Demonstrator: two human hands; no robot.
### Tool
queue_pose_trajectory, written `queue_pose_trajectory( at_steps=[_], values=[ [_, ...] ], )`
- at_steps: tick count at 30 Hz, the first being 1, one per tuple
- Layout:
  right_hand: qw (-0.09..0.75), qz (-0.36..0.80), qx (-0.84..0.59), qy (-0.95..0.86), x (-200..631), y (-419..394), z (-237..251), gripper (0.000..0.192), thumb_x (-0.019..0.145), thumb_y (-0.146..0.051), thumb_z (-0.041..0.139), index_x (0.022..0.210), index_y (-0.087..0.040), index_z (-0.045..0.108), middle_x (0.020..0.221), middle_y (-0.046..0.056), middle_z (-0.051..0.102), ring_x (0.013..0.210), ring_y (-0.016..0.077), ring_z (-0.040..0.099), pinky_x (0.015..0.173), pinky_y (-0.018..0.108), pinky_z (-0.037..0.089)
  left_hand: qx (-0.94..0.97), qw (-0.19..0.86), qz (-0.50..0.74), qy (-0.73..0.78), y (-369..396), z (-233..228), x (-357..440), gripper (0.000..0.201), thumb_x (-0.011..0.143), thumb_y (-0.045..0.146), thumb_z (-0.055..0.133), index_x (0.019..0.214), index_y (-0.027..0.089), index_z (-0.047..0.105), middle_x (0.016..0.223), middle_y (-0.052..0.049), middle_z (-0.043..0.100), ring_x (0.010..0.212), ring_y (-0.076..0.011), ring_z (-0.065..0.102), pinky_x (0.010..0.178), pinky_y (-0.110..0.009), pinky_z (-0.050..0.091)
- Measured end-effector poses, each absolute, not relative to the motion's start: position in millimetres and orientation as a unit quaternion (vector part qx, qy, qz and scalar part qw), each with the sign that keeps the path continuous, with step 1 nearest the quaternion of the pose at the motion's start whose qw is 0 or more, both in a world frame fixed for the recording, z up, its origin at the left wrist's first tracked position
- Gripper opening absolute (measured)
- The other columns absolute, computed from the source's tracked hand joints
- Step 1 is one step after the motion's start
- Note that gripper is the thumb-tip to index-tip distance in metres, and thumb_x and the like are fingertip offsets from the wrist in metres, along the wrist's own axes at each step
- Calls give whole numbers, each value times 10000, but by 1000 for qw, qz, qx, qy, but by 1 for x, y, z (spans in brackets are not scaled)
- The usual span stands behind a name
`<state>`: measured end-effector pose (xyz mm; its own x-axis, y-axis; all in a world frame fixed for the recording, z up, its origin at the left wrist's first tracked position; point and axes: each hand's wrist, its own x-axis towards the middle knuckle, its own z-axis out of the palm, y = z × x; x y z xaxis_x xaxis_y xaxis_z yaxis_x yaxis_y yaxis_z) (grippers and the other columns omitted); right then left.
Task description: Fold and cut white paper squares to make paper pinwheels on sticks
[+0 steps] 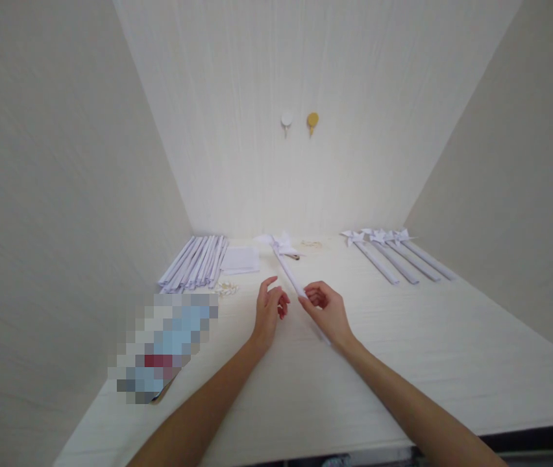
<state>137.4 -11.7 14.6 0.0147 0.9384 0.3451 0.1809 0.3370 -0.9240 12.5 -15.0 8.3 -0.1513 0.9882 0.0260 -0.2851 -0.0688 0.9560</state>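
A white paper pinwheel slants across the middle of the table, its folded blades at the far end and its rolled paper stick running toward me. My right hand is closed round that stick, thumb and fingers pinching it below the middle; the stick's lower end passes under the hand. Just left of the stick, my left hand is raised with fingers curled and apart, holding nothing that I can see. A small dark-tipped object lies partly hidden beside the blades.
Several rolled paper sticks and a stack of white paper squares lie back left. Small pale pieces sit nearer. Finished-looking pinwheels lie back right. A blurred-out flat object rests front left. Walls enclose three sides, with two hooks behind.
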Motion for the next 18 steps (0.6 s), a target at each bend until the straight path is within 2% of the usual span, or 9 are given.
queue_pose_trajectory(
  at_steps=[7, 12, 18],
  values=[
    [531, 213, -522, -632, 183, 22, 17, 203, 624, -333, 593, 734, -162, 580, 632, 28, 605, 541, 138, 537, 541, 288, 466, 403, 517, 604, 454, -15, 9, 12, 396, 686, 349, 489, 1033, 174, 415, 538, 71, 502, 402, -62, 391, 379, -178, 265],
    [468, 118, -580, -656, 231, 48, 17, 177, 648, -303, 554, 739, -156, 592, 648, 40, 631, 552, 149, 557, 571, 302, 472, 408, 519, 598, 455, -14, 9, 13, 397, 662, 340, 498, 1012, 170, 424, 532, 74, 493, 402, -62, 384, 378, -182, 266],
    [354, 40, -647, -674, 263, 75, 15, 170, 680, -245, 531, 781, -133, 610, 670, 64, 646, 609, 168, 585, 621, 287, 457, 408, 522, 586, 467, -12, 9, 14, 380, 640, 357, 506, 967, 174, 440, 511, 82, 478, 391, -62, 381, 370, -180, 256]
  ],
)
